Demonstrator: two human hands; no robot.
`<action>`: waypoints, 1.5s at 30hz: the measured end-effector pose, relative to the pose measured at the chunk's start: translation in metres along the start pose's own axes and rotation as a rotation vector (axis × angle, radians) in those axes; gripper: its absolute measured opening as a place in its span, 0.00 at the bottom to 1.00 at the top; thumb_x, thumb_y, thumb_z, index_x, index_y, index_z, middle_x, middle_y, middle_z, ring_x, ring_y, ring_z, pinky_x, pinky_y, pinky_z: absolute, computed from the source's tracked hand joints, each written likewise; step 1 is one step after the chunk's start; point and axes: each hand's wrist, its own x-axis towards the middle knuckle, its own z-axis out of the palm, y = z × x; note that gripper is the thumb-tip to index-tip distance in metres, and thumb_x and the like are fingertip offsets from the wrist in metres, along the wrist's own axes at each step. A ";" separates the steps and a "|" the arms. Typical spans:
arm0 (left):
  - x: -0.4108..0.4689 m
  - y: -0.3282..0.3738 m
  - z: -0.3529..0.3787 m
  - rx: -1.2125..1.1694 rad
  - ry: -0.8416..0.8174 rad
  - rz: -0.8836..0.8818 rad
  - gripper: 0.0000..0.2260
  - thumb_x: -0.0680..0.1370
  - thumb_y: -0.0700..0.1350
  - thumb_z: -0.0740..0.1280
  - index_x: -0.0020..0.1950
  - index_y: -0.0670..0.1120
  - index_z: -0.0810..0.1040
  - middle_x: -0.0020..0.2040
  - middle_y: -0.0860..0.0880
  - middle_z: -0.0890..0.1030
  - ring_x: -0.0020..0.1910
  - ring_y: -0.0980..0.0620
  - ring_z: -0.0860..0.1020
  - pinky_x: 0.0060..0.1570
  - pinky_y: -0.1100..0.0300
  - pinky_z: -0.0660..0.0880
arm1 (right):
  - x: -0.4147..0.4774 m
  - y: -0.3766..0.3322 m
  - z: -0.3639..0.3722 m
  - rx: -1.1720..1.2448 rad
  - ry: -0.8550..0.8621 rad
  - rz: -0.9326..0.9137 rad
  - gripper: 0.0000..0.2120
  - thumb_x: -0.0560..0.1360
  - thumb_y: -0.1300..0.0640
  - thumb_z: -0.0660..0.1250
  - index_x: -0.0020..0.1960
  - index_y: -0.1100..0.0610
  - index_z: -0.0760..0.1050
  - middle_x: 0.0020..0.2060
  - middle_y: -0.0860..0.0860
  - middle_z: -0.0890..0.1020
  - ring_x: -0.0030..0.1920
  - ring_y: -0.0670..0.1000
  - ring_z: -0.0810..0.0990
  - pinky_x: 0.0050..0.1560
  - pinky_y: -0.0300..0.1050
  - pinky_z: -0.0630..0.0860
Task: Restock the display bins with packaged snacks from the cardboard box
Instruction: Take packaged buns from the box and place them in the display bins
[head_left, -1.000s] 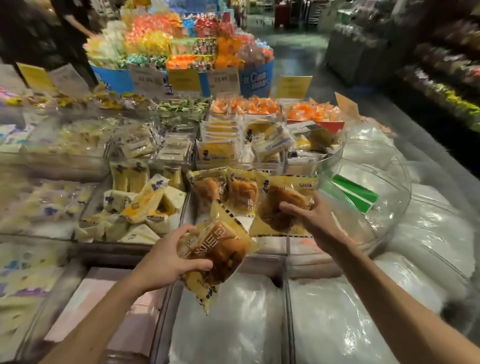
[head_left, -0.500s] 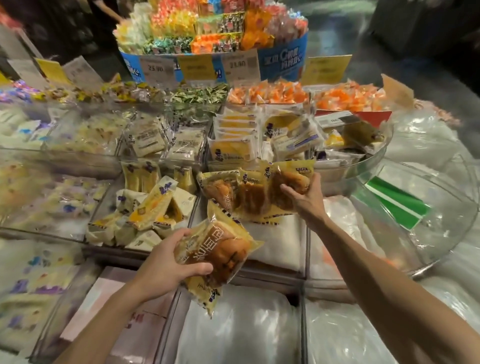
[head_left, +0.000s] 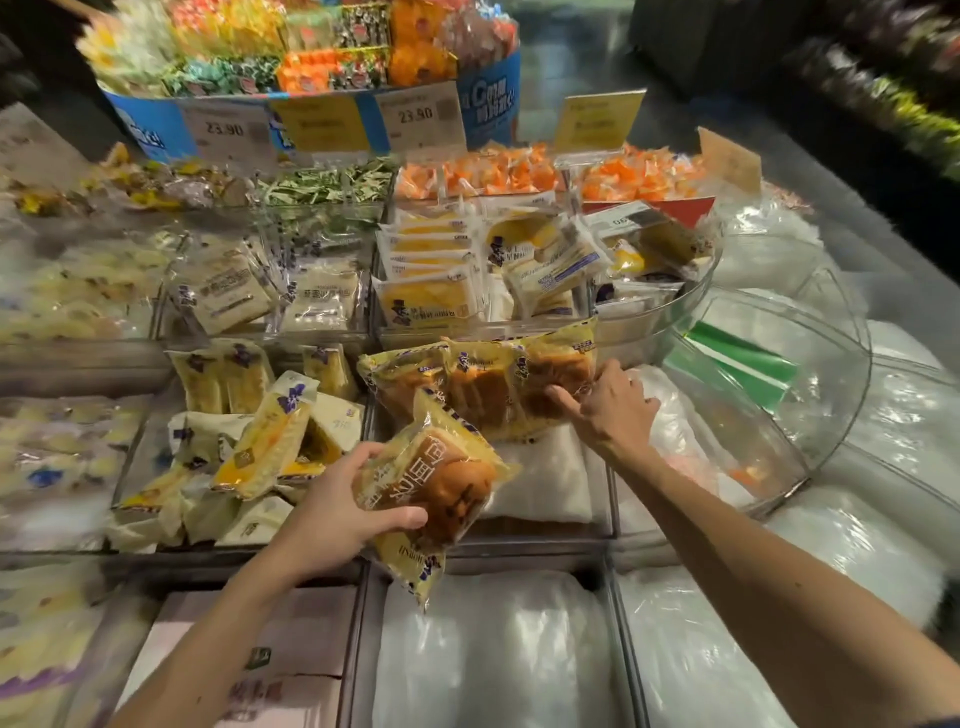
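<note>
Bread packs (head_left: 441, 483), yellow-edged clear wrappers over brown buns, sit stacked in the left hand (head_left: 337, 514). Its thumb lies across the top pack's front and its fingers curl beneath, above the near rim of a clear bin (head_left: 545, 538). Large white Chinese characters run sideways across the top pack. Print on the lower one is upside down and too blurred to read. Their long axis runs roughly near to far.

In that bin a row of three matching packs (head_left: 478, 384) stands on edge against the far wall, over white padding. The right hand (head_left: 613, 410) pinches the rightmost one, thumb on its front, fingers curled at its right edge.

To the left, another bin holds yellow-and-white wedge packs (head_left: 260, 447) in a heap. The far bin holds flat yellow cake packs (head_left: 431, 270) filed upright. Beyond lie orange sweets (head_left: 483, 171), and two price tags (head_left: 415, 114) reading 23.90 are fixed to a blue tub (head_left: 488, 109).
</note>
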 end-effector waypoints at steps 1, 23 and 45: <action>0.000 -0.002 -0.003 -0.001 -0.013 -0.004 0.31 0.58 0.58 0.83 0.56 0.62 0.74 0.51 0.67 0.81 0.49 0.64 0.81 0.51 0.55 0.80 | -0.002 -0.002 -0.002 -0.041 -0.004 0.010 0.34 0.73 0.27 0.61 0.58 0.57 0.68 0.58 0.58 0.78 0.62 0.61 0.72 0.61 0.62 0.67; 0.021 0.070 -0.070 0.746 -0.558 0.143 0.35 0.64 0.55 0.82 0.67 0.58 0.72 0.65 0.56 0.75 0.63 0.54 0.72 0.64 0.50 0.70 | -0.093 -0.119 -0.045 0.289 -0.781 -0.558 0.43 0.67 0.43 0.79 0.74 0.52 0.63 0.69 0.50 0.72 0.65 0.49 0.73 0.67 0.50 0.74; 0.047 0.006 -0.014 0.532 -0.088 0.156 0.19 0.75 0.48 0.75 0.64 0.52 0.75 0.58 0.48 0.80 0.55 0.50 0.76 0.50 0.58 0.70 | -0.089 -0.081 0.049 0.598 -0.662 -0.218 0.23 0.69 0.52 0.79 0.62 0.53 0.77 0.52 0.45 0.84 0.51 0.42 0.82 0.54 0.35 0.77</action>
